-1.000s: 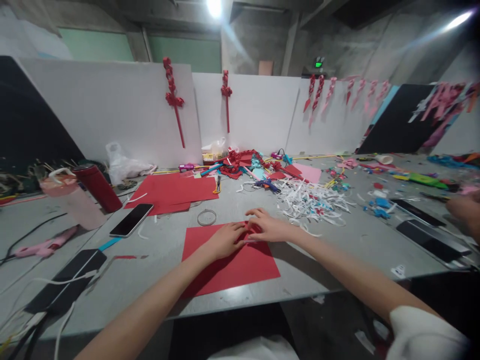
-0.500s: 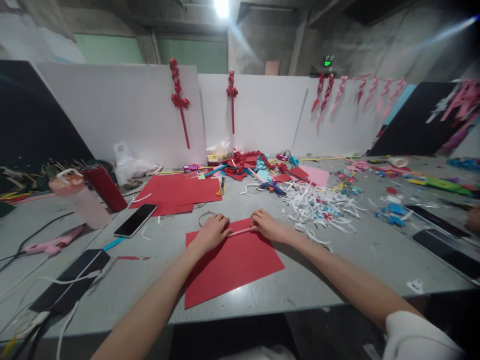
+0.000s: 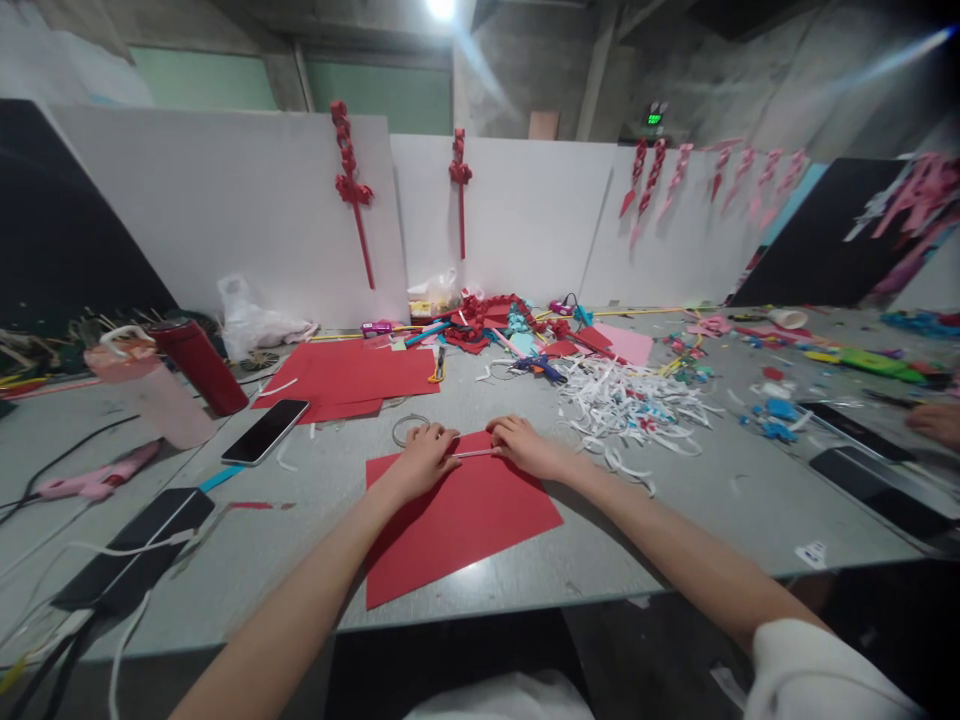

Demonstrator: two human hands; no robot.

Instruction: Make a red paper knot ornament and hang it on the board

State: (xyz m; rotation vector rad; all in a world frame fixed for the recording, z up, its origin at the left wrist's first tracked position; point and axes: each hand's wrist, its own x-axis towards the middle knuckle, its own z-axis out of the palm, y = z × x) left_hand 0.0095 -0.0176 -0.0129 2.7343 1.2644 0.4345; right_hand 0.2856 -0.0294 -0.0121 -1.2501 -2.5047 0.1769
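A red paper sheet (image 3: 465, 530) lies on the table in front of me. My left hand (image 3: 429, 455) is closed at its far edge, fingers bent over and thumb beneath. My right hand (image 3: 521, 447) grips that same edge a short way to the right, its fingers curled too. Between the two hands runs a thin pale pink strip (image 3: 474, 453), level with my thumbs; whether it is a stick or the sheet's turned edge I cannot tell. Just behind my left hand rests a thin wire ring (image 3: 409, 428).
More red sheets (image 3: 352, 380), a phone (image 3: 265, 432), bottles (image 3: 199, 365), a pink glue gun (image 3: 101, 473) and a black power strip (image 3: 139, 550) lie to the left. White paper shreds (image 3: 637, 400) pile at right. A person's hand (image 3: 937, 424) shows at the far right.
The view has shifted slightly. My right hand has come a little closer to my left, so less of the pale strip shows between them. More of the other person's hand shows.
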